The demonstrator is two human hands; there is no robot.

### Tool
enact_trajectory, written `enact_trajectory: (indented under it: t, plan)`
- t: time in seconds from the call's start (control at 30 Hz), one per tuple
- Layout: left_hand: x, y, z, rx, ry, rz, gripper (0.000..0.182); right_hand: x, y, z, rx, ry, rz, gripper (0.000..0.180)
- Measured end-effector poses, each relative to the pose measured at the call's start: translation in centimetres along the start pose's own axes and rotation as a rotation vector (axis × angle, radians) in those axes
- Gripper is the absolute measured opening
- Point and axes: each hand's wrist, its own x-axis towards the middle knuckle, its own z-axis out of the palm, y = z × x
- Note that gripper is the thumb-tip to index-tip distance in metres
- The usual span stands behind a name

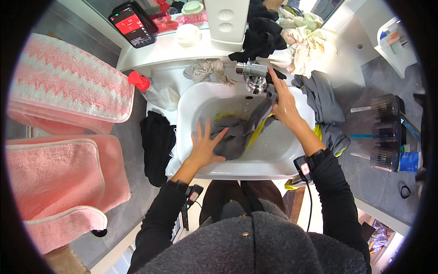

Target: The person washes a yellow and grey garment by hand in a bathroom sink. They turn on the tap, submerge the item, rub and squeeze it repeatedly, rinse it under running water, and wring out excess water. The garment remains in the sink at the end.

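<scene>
A white washbasin (236, 170) holds water and a grey garment (232, 137) with yellow trim, partly under the surface. My left hand (204, 147) is spread wide at the basin's left side, its fingertips over or just in the water beside the cloth. Whether it touches the cloth is unclear. My right hand (286, 106) reaches to the right end of the chrome faucet (255, 77), fingers extended along it. A raised part of the garment runs up against this hand; the fingers' grip on it is partly hidden.
Black cloth (157, 147) lies left of the basin, near a red-topped pump bottle (159, 92). More grey and yellow clothing (320, 99) hangs over the right side. Behind the faucet are black fabric (261, 37), pale fabric (304, 48) and a phone (132, 25). Pink towels (68, 174) hang left.
</scene>
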Motion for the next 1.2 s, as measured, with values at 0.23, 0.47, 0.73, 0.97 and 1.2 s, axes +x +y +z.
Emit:
enact_trajectory:
  t: [0.23, 0.47, 0.73, 0.97, 1.2]
  plan:
    - [6.3, 1.4, 5.1, 0.084, -0.071, 0.108, 0.090, -7.6, 3.8, 7.5, -0.316, -0.315, 0.134, 0.063]
    - [7.8, 1.9, 9.7, 0.051, -0.090, 0.056, 0.065, -10.4, 6.1, 11.3, -0.248, -0.637, 0.198, 0.070]
    - [10.4, 1.1, 11.9, 0.088, -0.196, 0.042, 0.057, -11.3, 8.8, 14.7, -0.409, -0.825, 0.180, 0.073]
    - [12.6, 2.1, 11.3, 0.131, -0.331, -0.084, 0.044, -11.2, 10.4, 16.2, -0.324, -0.808, 0.159, 0.066]
    - [15.1, 2.0, 13.1, 0.071, -0.341, -0.122, 0.049, -10.8, 12.4, 18.6, -0.304, -0.727, 0.113, 0.057]
